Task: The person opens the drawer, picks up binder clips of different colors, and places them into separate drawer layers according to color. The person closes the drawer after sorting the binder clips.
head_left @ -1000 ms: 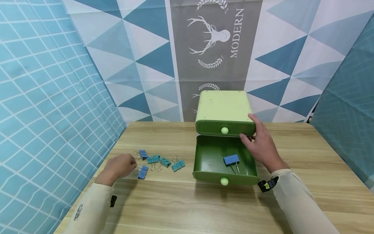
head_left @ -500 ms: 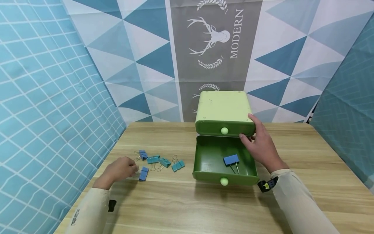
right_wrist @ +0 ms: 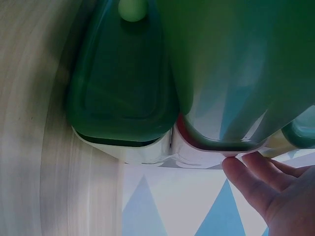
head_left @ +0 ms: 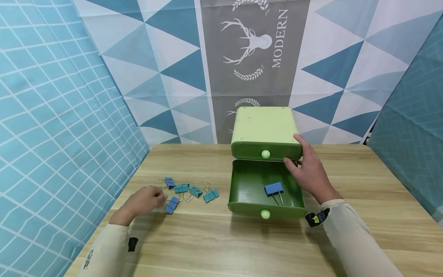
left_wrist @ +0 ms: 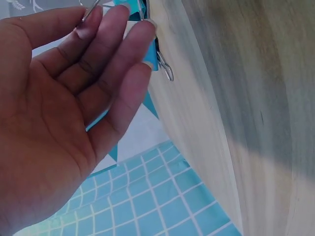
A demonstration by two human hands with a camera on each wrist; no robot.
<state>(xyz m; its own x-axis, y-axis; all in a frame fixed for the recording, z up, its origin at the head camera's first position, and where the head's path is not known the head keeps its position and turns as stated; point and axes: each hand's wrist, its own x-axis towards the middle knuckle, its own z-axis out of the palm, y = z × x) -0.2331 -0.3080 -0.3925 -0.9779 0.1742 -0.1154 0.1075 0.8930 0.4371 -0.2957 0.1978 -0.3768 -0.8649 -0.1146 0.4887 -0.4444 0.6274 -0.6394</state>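
My left hand (head_left: 147, 202) pinches the wire handle of a blue binder clip (head_left: 172, 205) between thumb and fingertip, low over the table. In the left wrist view the wire (left_wrist: 91, 10) shows between the fingertips. Right beside lie another blue binder clip (head_left: 169, 182) and several teal binder clips (head_left: 210, 196). My right hand (head_left: 313, 173) rests against the right front corner of a green drawer cabinet (head_left: 264, 125), thumb on the top drawer's front. Its fingers (right_wrist: 246, 179) touch the side wall. The pulled-out drawer (head_left: 245, 188) holds one blue binder clip (head_left: 274, 188).
A further drawer (right_wrist: 123, 78) with a round knob, pushed in, shows under the pulled-out one in the right wrist view. The wooden table (head_left: 207, 246) meets a patterned cloth (head_left: 180, 77) behind and a blue checked cloth (head_left: 52, 115) at the left.
The left hand has shifted slightly right and towards the person, and the blue clip at its fingertips has moved and turned with it. The right hand and cabinet stay put.
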